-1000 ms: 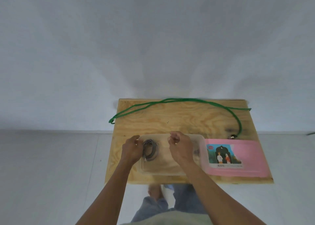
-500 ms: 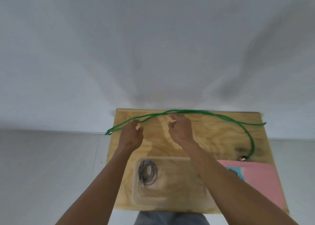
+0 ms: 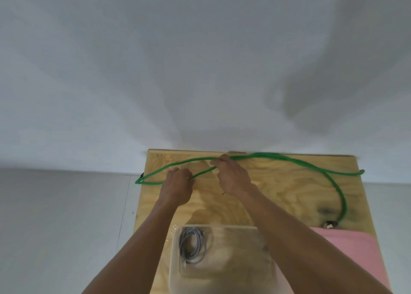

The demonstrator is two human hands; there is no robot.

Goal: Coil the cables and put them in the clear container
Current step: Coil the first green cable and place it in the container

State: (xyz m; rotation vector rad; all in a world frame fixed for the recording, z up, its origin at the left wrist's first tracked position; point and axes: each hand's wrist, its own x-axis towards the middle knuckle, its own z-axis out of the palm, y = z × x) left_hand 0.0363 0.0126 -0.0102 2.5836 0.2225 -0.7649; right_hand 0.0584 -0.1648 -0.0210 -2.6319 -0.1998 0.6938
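Both hands pinch a doubled green cable (image 3: 289, 160) across the far worktop (image 3: 278, 189): left hand (image 3: 178, 182) and right hand (image 3: 231, 173) close together, likely starting a loop. A grey coil (image 3: 192, 246) already sits in the clear container (image 3: 222, 278).

A bare, staged workspace rather than a lived-in room: beyond the hands rises a plain white wall (image 3: 200, 60) with only shadows on it, meeting a pale grey floor (image 3: 62, 227) to their left. Under the hands lies an unfinished plywood tabletop (image 3: 278, 186), raw-grained and knot-stained, suggesting a makeshift bench for a recording setup.
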